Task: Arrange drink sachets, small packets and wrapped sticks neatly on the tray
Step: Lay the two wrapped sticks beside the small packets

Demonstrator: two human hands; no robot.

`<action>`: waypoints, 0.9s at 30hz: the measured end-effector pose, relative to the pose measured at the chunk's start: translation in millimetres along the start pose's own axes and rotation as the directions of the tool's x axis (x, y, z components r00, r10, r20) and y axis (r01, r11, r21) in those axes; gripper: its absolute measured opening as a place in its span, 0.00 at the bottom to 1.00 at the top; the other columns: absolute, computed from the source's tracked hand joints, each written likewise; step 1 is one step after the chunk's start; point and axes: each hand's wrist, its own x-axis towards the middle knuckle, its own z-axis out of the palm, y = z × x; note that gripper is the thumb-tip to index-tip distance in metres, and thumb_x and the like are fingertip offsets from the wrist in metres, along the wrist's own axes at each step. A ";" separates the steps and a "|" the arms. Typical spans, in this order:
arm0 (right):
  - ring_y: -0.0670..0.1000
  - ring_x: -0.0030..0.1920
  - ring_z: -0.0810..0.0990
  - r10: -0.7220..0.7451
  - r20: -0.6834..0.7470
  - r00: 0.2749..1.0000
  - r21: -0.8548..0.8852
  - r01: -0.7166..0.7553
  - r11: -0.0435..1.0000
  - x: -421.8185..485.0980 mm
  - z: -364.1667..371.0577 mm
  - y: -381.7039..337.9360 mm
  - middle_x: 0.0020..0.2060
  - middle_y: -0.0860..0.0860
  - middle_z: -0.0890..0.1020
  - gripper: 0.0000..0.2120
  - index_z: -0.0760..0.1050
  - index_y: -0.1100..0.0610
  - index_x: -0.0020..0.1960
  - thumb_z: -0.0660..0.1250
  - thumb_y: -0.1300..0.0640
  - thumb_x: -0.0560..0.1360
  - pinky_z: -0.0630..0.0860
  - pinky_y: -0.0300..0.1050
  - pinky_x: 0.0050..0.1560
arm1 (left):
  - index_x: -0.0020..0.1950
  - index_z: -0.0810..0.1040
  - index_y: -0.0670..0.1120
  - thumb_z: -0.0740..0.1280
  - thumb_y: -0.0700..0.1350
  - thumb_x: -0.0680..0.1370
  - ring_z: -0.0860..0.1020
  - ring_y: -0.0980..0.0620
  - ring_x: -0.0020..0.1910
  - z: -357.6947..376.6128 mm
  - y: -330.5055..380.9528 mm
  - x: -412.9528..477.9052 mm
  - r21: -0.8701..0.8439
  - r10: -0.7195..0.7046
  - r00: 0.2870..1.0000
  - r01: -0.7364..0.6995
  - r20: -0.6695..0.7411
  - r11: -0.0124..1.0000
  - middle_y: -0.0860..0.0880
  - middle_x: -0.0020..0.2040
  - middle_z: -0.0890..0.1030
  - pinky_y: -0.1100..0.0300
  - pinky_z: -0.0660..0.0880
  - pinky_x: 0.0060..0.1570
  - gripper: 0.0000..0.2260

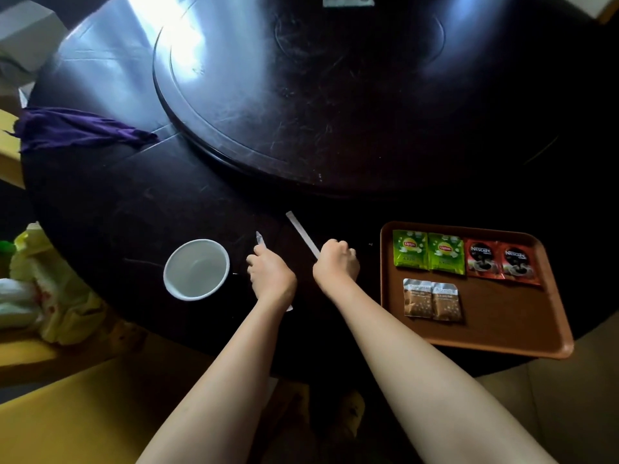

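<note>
Evidently you were on the sticks: your right hand (pixel 336 262) had closed its grip on a long white paper-wrapped stick (pixel 302 234), your left hand (pixel 269 273) on another clear-wrapped stick (pixel 260 240). Next, lay both on the brown plastic tray (pixel 502 323), right of your grips, below the sachets.

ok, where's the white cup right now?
Head view: the white cup stands on the dark table, just left of the left hand, far across from the tray.

Green sachets (pixel 428 252), red sachets (pixel 502 263) line the tray's (pixel 502 336) far edge, brown packets (pixel 432 300) nearer; two white sticks (pixel 303 234) are held off-tray.
</note>
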 end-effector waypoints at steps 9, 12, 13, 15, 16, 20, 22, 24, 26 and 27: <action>0.59 0.60 0.73 -0.027 -0.020 0.999 -0.002 0.027 1.000 -8.7 1.2 22.0 0.59 0.60 0.75 0.14 0.66 0.62 0.60 0.61 0.65 0.75 0.71 0.52 0.58 | 0.59 0.73 0.38 0.58 0.42 0.74 0.76 0.39 0.56 -1.6 -12.8 8.3 -0.058 0.051 0.994 -0.046 0.097 0.997 0.39 0.58 0.77 0.51 0.72 0.53 0.15; 0.59 0.60 0.73 -0.002 0.017 1.000 -0.017 0.002 1.000 -11.0 -0.2 26.6 0.59 0.59 0.76 0.15 0.68 0.62 0.60 0.63 0.63 0.74 0.71 0.51 0.59 | 0.52 0.76 0.39 0.58 0.41 0.75 0.80 0.46 0.37 -3.6 -12.9 7.7 -0.289 0.037 0.981 0.020 0.189 0.957 0.42 0.46 0.80 0.53 0.79 0.43 0.11; 0.58 0.61 0.72 0.011 0.035 0.999 -0.024 -0.010 1.000 -12.2 -0.1 28.0 0.59 0.59 0.75 0.15 0.69 0.62 0.60 0.63 0.62 0.73 0.71 0.51 0.59 | 0.52 0.76 0.39 0.59 0.40 0.75 0.77 0.50 0.33 -4.1 -12.0 5.6 -0.394 0.017 0.970 0.082 0.243 0.916 0.45 0.41 0.78 0.56 0.79 0.37 0.10; 0.58 0.62 0.70 0.016 0.058 0.998 -0.036 -0.014 0.999 -14.3 1.7 30.9 0.60 0.58 0.74 0.16 0.69 0.61 0.60 0.63 0.61 0.73 0.70 0.50 0.59 | 0.53 0.75 0.40 0.60 0.39 0.76 0.73 0.52 0.31 -4.8 -12.2 3.5 -0.520 -0.007 0.948 0.181 0.319 0.834 0.48 0.36 0.73 0.61 0.73 0.30 0.08; 0.58 0.61 0.70 0.002 0.054 0.999 -0.029 -0.001 1.000 -15.7 2.2 32.9 0.59 0.58 0.74 0.15 0.70 0.61 0.59 0.62 0.61 0.72 0.70 0.50 0.58 | 0.52 0.74 0.40 0.59 0.38 0.76 0.72 0.53 0.31 -5.1 -13.0 2.8 -0.560 -0.004 0.938 0.210 0.347 0.802 0.48 0.35 0.72 0.62 0.71 0.29 0.07; 0.55 0.48 0.75 -0.073 0.050 0.996 0.248 0.059 0.967 -26.0 -3.3 49.9 0.48 0.56 0.78 0.04 0.71 0.57 0.46 0.62 0.61 0.71 0.72 0.48 0.47 | 0.48 0.73 0.41 0.54 0.32 0.75 0.70 0.54 0.30 -10.2 -13.6 1.9 -0.657 0.047 0.909 0.263 0.414 0.707 0.48 0.34 0.72 0.66 0.67 0.24 0.10; 0.53 0.42 0.76 -0.096 0.049 0.994 0.440 0.065 0.896 -33.4 -9.7 61.8 0.40 0.52 0.78 0.03 0.70 0.54 0.41 0.62 0.62 0.71 0.74 0.47 0.41 | 0.47 0.72 0.41 0.55 0.31 0.75 0.70 0.54 0.30 -13.2 -10.5 1.4 -0.710 0.078 0.903 0.277 0.423 0.647 0.47 0.34 0.72 0.69 0.67 0.20 0.10; 0.50 0.36 0.77 -0.077 0.027 0.997 0.615 0.044 0.788 -43.0 -17.6 71.8 0.36 0.52 0.78 0.05 0.72 0.54 0.40 0.63 0.63 0.72 0.75 0.42 0.34 | 0.51 0.70 0.40 0.55 0.31 0.75 0.71 0.54 0.30 -14.9 -7.6 0.2 -0.739 0.083 0.912 0.270 0.402 0.617 0.47 0.35 0.72 0.69 0.68 0.20 0.10; 0.47 0.31 0.76 -0.032 0.026 0.999 0.773 0.000 0.634 -53.3 -27.1 81.2 0.34 0.52 0.78 0.04 0.73 0.58 0.42 0.63 0.65 0.74 0.73 0.34 0.28 | 0.53 0.70 0.41 0.54 0.31 0.76 0.71 0.53 0.31 -15.3 -6.0 -2.5 -0.748 0.103 0.918 0.242 0.383 0.618 0.47 0.36 0.73 0.67 0.70 0.24 0.10; 0.46 0.31 0.75 -0.007 0.035 0.999 0.831 -0.025 0.555 -58.2 -31.7 86.8 0.33 0.53 0.78 0.04 0.74 0.59 0.43 0.62 0.65 0.75 0.72 0.33 0.27 | 0.53 0.71 0.41 0.55 0.31 0.76 0.72 0.53 0.31 -15.1 -5.4 -5.2 -0.752 0.123 0.915 0.233 0.384 0.616 0.47 0.36 0.73 0.65 0.71 0.27 0.11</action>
